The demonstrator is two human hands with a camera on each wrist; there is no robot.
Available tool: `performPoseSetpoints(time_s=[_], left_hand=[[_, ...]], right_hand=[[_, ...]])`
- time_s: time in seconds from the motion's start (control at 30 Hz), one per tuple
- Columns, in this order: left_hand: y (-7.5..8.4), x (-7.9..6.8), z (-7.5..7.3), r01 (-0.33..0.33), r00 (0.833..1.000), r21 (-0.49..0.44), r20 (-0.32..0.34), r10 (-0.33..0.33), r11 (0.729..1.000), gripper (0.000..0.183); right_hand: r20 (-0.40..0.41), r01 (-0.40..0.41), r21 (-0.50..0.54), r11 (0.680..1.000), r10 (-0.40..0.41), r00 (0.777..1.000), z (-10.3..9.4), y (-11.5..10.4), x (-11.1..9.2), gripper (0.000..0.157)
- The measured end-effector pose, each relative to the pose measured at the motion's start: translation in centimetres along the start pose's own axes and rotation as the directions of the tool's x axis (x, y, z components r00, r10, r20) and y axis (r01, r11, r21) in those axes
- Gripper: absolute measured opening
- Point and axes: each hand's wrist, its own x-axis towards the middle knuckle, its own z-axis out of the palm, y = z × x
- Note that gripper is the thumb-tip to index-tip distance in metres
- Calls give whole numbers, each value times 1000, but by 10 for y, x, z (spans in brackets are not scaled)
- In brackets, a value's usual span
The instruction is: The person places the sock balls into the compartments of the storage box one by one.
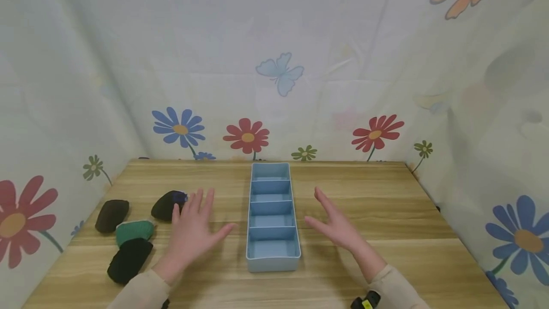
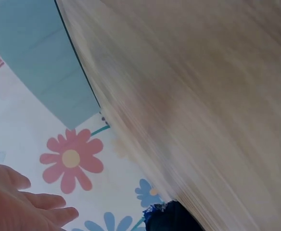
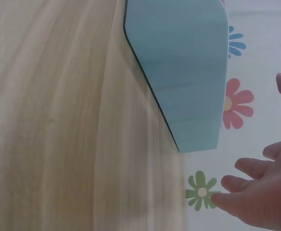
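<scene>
A light blue divided box (image 1: pixel 273 264) with several compartments in a row stands on the wooden table between the two hands. My left hand (image 1: pixel 193 230) hovers left of the box with fingers spread, holding nothing. Just beyond its fingertips lies a black rolled cloth bundle (image 1: pixel 165 206) with a dark blue patch. On the other side of the box, my right hand (image 1: pixel 336 225) hovers with fingers extended and nothing in it. Both wrist views show the box's side, in the left one (image 2: pixel 39 57) and in the right one (image 3: pixel 184 72), apart from the fingers.
At the table's left lie a dark brown bundle (image 1: pixel 112 216), a green bundle (image 1: pixel 135 231) and another black bundle (image 1: pixel 130 261), close together. The wooden table (image 1: pixel 369 204) ends at a flower-printed curtain (image 1: pixel 214 61) at the back and sides.
</scene>
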Motion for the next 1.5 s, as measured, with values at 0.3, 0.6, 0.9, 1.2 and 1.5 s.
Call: performPoseSetpoints(time_s=[0.3,0.6,0.9,1.2,1.5], left_hand=[[-13,0,-5,-13,995,-52,-96,8,999,105],[-24,-5,-17,12,993,-140,-117,-29,990,96],[-40,-13,-29,70,995,-189,-53,-81,980,103],[-62,-24,-37,86,996,-192,18,-85,977,108],[-85,-36,-44,80,997,-254,26,-75,964,109]], right_hand=[[48,-57,245,968,47,998,12,1,3,85],[110,-69,374,925,30,994,25,1,5,81],[151,-78,460,884,9,989,36,9,6,80],[160,-36,489,872,-49,986,42,11,6,78],[181,-16,490,872,-83,980,42,10,7,74]])
